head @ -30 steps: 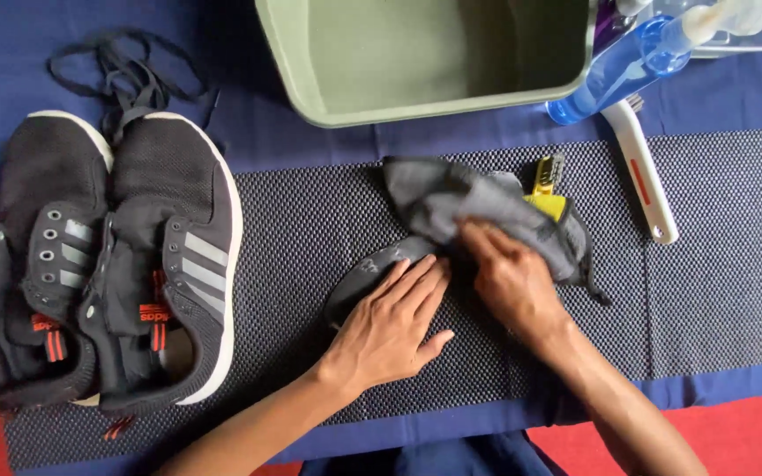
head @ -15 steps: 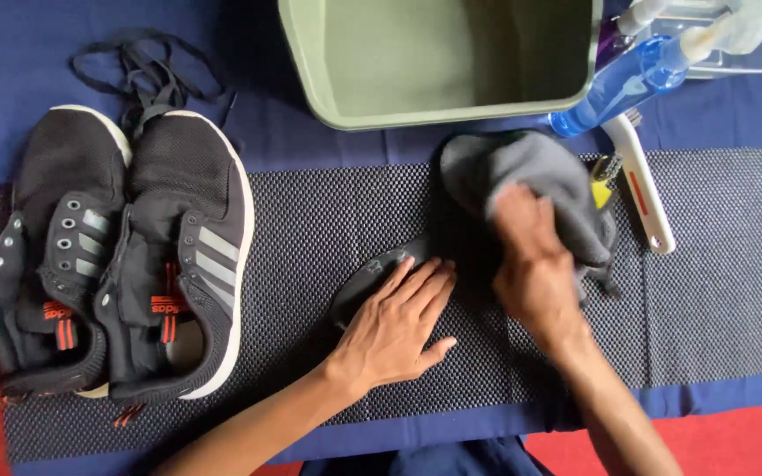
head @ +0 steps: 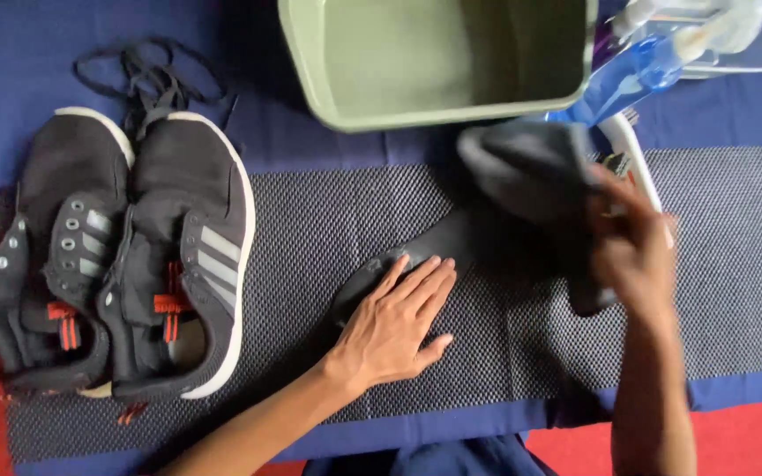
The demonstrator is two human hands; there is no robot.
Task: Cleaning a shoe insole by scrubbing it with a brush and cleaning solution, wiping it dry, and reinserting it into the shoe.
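Observation:
My left hand (head: 396, 322) lies flat, fingers spread, pressing a dark shoe insole (head: 438, 247) onto the black mesh mat (head: 310, 229). My right hand (head: 632, 256) is blurred by motion and grips a grey cloth (head: 526, 167), lifted above the far end of the insole. A pair of black sneakers with white soles and grey stripes (head: 125, 256) stands at the left, laces removed.
A green plastic basin (head: 438, 57) sits at the top centre. A blue spray bottle (head: 637, 70) and a white-handled brush (head: 632, 163) lie at the top right by a clear container (head: 734, 44). Loose black laces (head: 147, 79) rest above the sneakers on blue cloth.
My right hand has lifted the grey cloth off the insole and moved it up and right. My left hand stays flat on the insole.

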